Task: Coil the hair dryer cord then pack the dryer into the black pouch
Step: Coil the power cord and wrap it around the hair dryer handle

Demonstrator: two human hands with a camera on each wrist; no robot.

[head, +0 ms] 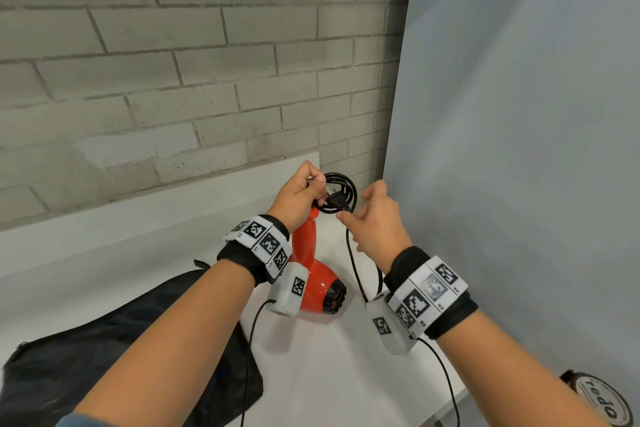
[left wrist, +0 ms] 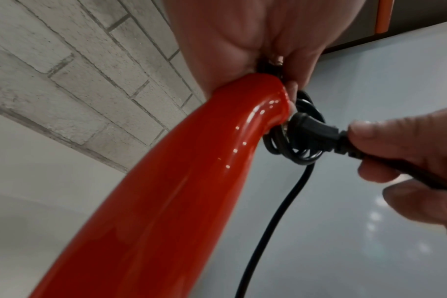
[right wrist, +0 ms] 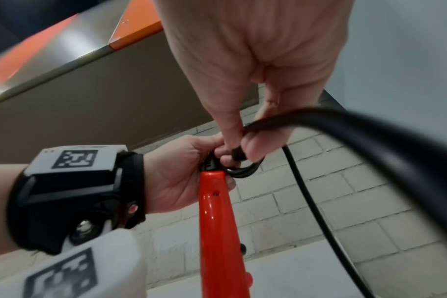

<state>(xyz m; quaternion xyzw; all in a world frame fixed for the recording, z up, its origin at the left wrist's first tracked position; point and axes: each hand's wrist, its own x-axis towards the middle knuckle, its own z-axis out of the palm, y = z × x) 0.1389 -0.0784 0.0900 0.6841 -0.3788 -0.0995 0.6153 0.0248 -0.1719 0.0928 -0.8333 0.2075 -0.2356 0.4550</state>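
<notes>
A red hair dryer (head: 313,274) stands nozzle-down on the white table (head: 329,374), handle pointing up. My left hand (head: 299,196) grips the top of the handle (left wrist: 181,171) together with a small coil of black cord (head: 341,192). My right hand (head: 375,218) pinches the cord just behind the black plug (left wrist: 311,131), whose head lies against the coil (left wrist: 293,149). A loose loop of cord (head: 356,274) hangs from the right hand toward the table. The black pouch (head: 114,350) lies flat at the lower left, partly under my left forearm.
A grey brick wall (head: 173,62) runs behind the table and a pale blue panel (head: 519,114) closes off the right side. A round labelled object (head: 602,399) sits at the lower right corner. Thin sensor cables (head: 249,357) trail from both wristbands.
</notes>
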